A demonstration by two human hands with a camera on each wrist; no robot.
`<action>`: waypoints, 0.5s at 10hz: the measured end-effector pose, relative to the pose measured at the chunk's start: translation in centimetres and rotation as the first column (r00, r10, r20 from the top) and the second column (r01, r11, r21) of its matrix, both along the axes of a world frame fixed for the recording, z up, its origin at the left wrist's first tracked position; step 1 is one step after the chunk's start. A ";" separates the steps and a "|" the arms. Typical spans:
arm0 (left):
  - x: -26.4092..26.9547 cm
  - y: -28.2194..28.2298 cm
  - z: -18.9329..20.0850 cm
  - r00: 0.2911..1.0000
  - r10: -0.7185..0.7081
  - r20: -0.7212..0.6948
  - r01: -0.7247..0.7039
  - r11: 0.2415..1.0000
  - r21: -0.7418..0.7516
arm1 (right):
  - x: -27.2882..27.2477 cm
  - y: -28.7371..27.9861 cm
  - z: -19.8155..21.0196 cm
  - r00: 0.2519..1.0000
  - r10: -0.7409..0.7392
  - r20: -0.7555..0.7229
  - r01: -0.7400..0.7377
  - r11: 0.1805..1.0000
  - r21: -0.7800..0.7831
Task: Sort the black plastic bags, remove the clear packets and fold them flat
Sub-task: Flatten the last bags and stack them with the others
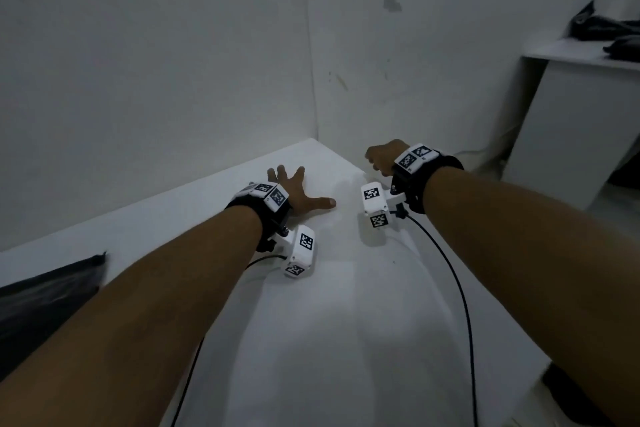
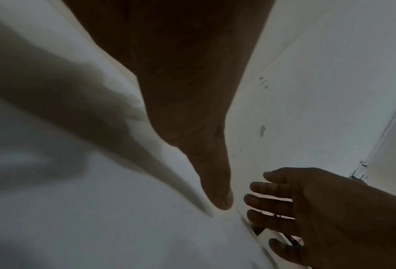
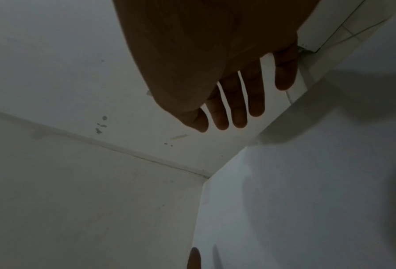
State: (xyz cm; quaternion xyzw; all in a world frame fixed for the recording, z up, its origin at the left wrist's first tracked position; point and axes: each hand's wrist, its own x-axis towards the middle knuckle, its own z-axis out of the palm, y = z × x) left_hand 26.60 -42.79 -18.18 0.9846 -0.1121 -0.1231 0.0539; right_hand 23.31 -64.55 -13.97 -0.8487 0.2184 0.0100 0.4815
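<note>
Hands are both empty at this moment, which reads as a pause between bags rather than any fold in progress. The left hand (image 1: 294, 189) lies palm down on the white bench (image 1: 346, 305), its fingers (image 1: 281, 173) spread wide and the thumb stretched out to the right along the surface. The right hand (image 1: 381, 158) hovers near the bench's far right edge, by the room corner; from the head view it looks bent downward, but the right wrist view shows its fingers (image 3: 238, 109) straight and slightly parted, holding nothing. One black plastic bag (image 1: 45, 302) lies flat at the left edge of the bench, well apart from both hands. More black bags (image 1: 602, 28) sit in a crumpled heap on a white shelf (image 1: 568, 50) off to the right, beyond the bench. No clear packets can be made out anywhere. My judgement is that the next move calls for fetching a fresh bag from the shelf heap, most likely with the right hand, bringing it onto the bare middle of the bench, and then checking it for a packet before smoothing it flat.
</note>
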 end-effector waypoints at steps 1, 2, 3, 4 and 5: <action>1.4 0.1 -1.0 1.000 0.027 -0.001 -0.027 1.000 0.007 | 3.1 0.0 -0.2 1.000 0.029 0.004 -0.029 1.000 0.006; 1.9 0.2 -1.7 0.998 0.041 -0.056 -0.041 0.999 0.008 | 10.7 -0.6 -2.9 0.970 0.222 -0.101 -0.244 0.913 -0.326; 1.8 0.1 -1.6 0.997 0.030 -0.067 -0.029 0.999 0.013 | 13.7 -0.6 -4.2 0.961 0.264 -0.077 -0.273 0.878 -0.392; 2.0 -0.1 -1.4 0.997 0.028 -0.069 -0.026 0.999 0.030 | 14.9 0.2 -3.7 0.906 0.383 -0.182 -0.423 0.784 -0.454; 2.0 -0.1 -1.4 0.996 0.034 -0.081 -0.032 0.999 0.020 | 16.2 0.8 -4.2 0.932 0.318 -0.175 -0.359 0.880 -0.312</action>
